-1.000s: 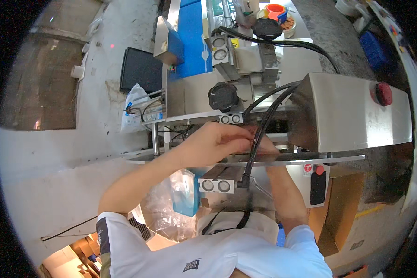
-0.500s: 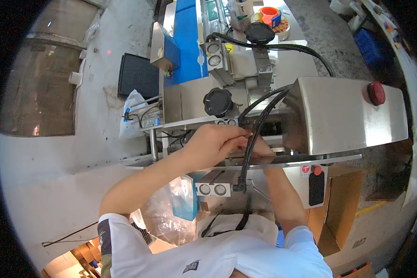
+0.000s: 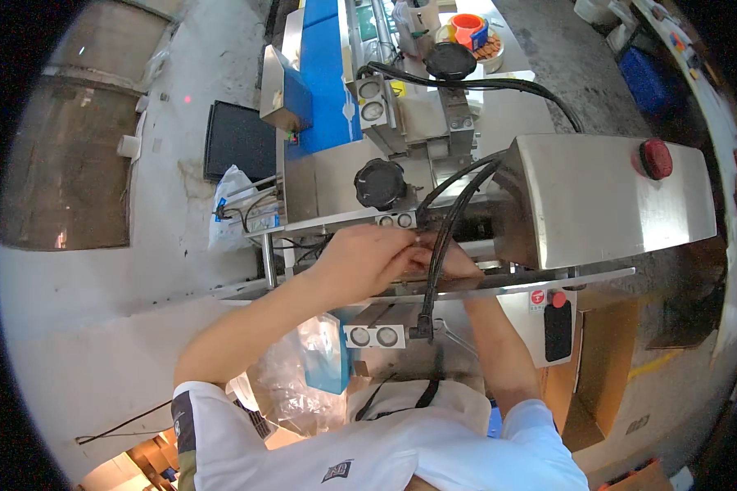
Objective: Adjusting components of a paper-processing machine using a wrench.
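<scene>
Just below the black knob [image 3: 380,183], the left hand [image 3: 367,260] and right hand [image 3: 454,263] meet, fingers curled together beside the black cables [image 3: 439,245]; what they pinch cannot be told.

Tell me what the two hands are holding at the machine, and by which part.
It cannot be told. The left hand and right hand meet beside the black cables at the steel machine, but the fingers hide whatever is between them.
</scene>
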`<state>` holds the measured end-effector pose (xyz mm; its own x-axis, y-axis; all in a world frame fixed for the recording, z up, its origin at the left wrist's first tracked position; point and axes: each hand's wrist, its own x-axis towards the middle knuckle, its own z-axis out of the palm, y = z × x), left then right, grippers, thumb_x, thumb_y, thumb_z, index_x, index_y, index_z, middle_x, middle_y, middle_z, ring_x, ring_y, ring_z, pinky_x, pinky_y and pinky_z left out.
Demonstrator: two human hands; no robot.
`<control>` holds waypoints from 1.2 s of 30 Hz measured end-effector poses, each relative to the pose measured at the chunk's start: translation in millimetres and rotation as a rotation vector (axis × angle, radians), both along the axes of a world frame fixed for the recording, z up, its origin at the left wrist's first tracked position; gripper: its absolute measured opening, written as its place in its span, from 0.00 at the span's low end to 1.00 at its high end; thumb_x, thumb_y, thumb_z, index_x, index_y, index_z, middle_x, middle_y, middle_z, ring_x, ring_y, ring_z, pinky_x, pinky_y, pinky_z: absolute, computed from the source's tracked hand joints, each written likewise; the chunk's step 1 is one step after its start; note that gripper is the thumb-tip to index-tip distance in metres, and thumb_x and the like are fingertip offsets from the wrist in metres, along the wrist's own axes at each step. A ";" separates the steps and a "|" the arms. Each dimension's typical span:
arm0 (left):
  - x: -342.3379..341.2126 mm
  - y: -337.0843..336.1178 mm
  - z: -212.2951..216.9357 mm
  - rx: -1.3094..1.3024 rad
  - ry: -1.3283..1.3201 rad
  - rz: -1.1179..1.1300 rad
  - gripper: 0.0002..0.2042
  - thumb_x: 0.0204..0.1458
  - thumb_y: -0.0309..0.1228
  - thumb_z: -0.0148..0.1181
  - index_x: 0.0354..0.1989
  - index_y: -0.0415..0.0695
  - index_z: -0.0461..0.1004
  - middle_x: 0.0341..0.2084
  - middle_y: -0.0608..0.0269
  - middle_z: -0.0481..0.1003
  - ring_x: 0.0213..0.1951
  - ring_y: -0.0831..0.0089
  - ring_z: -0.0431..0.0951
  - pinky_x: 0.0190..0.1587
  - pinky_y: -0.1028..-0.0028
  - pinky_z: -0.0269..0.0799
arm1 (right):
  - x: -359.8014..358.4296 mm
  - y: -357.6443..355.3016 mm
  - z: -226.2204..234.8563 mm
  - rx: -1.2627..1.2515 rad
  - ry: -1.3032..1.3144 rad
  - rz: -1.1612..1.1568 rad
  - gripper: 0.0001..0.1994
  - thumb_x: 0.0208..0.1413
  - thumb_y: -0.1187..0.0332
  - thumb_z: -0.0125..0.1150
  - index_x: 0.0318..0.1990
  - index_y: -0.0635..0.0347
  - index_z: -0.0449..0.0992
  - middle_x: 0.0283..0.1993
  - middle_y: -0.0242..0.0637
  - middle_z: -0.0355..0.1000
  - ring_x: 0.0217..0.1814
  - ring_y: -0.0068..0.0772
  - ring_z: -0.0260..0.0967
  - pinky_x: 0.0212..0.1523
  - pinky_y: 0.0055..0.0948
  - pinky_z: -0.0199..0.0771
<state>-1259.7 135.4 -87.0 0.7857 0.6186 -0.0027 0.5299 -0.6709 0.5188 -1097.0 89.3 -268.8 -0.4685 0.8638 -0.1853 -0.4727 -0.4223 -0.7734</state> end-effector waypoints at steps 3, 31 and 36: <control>-2.1 -6.7 14.1 -0.077 0.000 -0.009 0.09 0.51 0.31 0.61 0.40 0.45 0.75 0.28 0.55 0.76 0.32 0.52 0.78 0.35 0.59 0.73 | 1.6 0.0 -19.3 -0.130 -0.064 0.076 0.13 0.55 0.60 0.66 0.41 0.59 0.78 0.38 0.29 0.76 0.40 0.25 0.72 0.40 0.27 0.72; -101.4 24.4 -62.6 -0.597 0.325 0.219 0.10 0.53 0.31 0.59 0.40 0.40 0.80 0.32 0.48 0.79 0.35 0.54 0.79 0.39 0.65 0.73 | -6.2 7.2 18.3 -0.117 -0.223 0.001 0.08 0.56 0.68 0.61 0.32 0.65 0.76 0.27 0.29 0.71 0.29 0.18 0.63 0.31 0.20 0.63; -99.5 31.3 -69.2 -0.639 0.355 0.214 0.11 0.55 0.33 0.59 0.42 0.40 0.79 0.29 0.49 0.79 0.32 0.57 0.79 0.39 0.66 0.73 | -4.2 5.0 17.5 -0.121 -0.255 -0.019 0.08 0.56 0.68 0.62 0.33 0.65 0.77 0.28 0.30 0.72 0.29 0.18 0.65 0.31 0.20 0.64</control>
